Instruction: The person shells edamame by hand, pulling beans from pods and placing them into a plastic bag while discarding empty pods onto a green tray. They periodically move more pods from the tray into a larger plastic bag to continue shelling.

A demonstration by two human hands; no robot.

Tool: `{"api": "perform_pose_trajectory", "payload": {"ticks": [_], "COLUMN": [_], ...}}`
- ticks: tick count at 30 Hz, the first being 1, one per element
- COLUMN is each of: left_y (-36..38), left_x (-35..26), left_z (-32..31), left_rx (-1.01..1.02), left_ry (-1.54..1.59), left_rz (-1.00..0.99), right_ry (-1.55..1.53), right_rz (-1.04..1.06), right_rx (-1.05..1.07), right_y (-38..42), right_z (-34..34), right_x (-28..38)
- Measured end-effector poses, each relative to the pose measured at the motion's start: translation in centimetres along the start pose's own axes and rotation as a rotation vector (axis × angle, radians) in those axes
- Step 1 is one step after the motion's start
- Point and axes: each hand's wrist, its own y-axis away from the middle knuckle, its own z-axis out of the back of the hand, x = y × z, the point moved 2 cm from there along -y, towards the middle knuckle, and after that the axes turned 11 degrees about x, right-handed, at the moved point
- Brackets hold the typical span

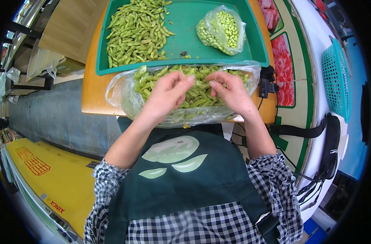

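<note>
A clear plastic bag full of green edamame pods lies at the near edge of the table, its mouth spread wide. My left hand is over the bag's middle, thumb and forefinger pressed together; whatever is between them is too small to make out. Facing it a short way to the right, my right hand has its fingers curled in toward the thumb. Anything in that pinch is hidden too. Just beyond the bag stands a green tray, with a heap of pods on its left.
Shelled beans fill a small plastic bag in the tray's right part. The wooden table carries a small black device at its right edge. Farther right hangs a turquoise basket. A yellow chest lid is at lower left.
</note>
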Motion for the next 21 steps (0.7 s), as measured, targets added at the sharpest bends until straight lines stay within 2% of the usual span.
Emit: {"api": "perform_pose_trajectory", "payload": {"ticks": [1,2,3,5,7,10,13,17,21], "left_y": [0.0,0.1,0.2,0.0,-0.2,-0.2,0.2,0.3,0.5], "left_x": [-0.3,-0.7,-0.8,-0.6,-0.7,-0.8,-0.2,0.1,0.3], "left_z": [-0.2,-0.4,-0.4,-0.4,-0.6,-0.9,-0.5,-0.5,-0.5], "left_rx": [0.001,-0.035,-0.073,-0.079,-0.122,-0.135,-0.126,-0.132,-0.139], "left_ry": [0.001,0.189,0.375,0.368,0.318,0.236,0.398,0.398,0.300], "left_rz": [0.001,-0.054,-0.109,-0.172,-0.246,-0.304,-0.273,-0.289,-0.303], "right_ry": [0.074,0.075,0.048,0.019,0.135,0.248,0.189,0.163,0.270], "right_rz": [0.043,0.043,0.129,0.217,0.329,0.393,0.341,0.294,0.349], "right_rx": [-0.082,-0.080,-0.081,-0.085,0.050,0.007,-0.017,-0.007,-0.107], "right_y": [0.1,0.1,0.3,0.6,0.7,0.0,-0.1,0.0,0.1], "right_z": [0.2,0.0,-0.2,-1.2,-3.1,-5.2,-5.4,-5.2,-5.2], "right_x": [0.0,0.3,1.2,2.9,4.6,4.3,4.8,4.9,4.8]}}
